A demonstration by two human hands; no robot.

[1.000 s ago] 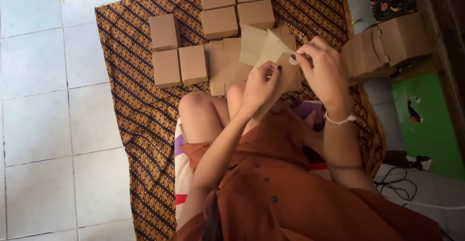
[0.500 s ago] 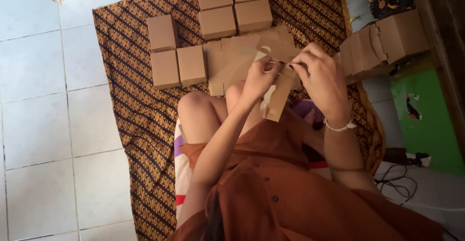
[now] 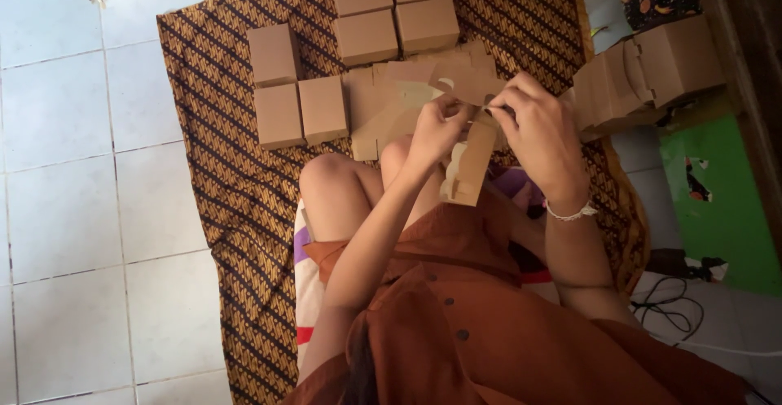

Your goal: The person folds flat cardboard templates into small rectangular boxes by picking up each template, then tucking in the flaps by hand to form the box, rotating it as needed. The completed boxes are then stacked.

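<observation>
Left hand: raised above the knees, fingers pinched on the upper edge of the cardboard blank.
Right hand: just beside the left, fingers curled and clamped on the same blank's top flap; a pale bracelet circles the wrist.
Cardboard blank: brown, partly folded, held between both hands, its lower panel hanging over the lap.
Flat blanks: lying on the patterned cloth, beyond the hands.
Finished boxes: closed, brown, grouped on the cloth, farther out.
Box stack: at the right, beside the cloth.
Floor: white tiles.
</observation>
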